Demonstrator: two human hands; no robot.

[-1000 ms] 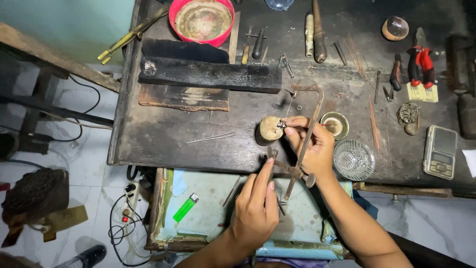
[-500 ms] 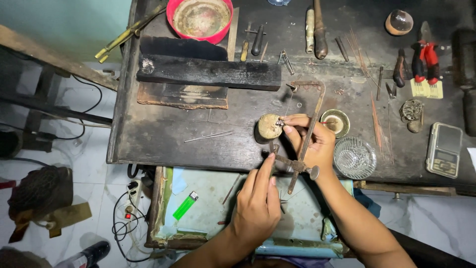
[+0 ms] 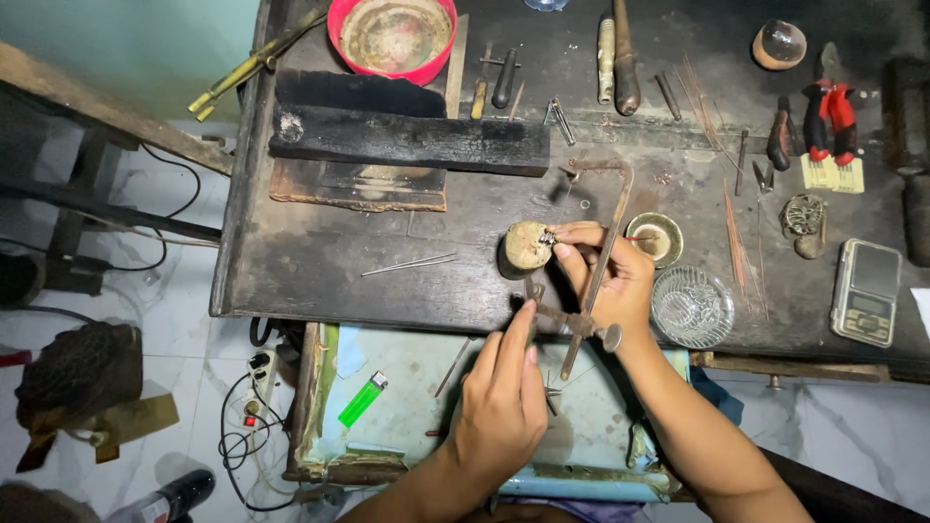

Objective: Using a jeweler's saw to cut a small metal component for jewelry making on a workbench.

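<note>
Soft even light, sharp focus

Across the dark wooden workbench (image 3: 320,261) sit a round red plastic bowl (image 3: 391,37) at the far edge, red-handled pliers (image 3: 829,116), a ribbed clear glass dish (image 3: 692,307) and a small silver pocket scale (image 3: 865,292) (a bright green lighter (image 3: 361,398) lies in the open drawer below).
</note>
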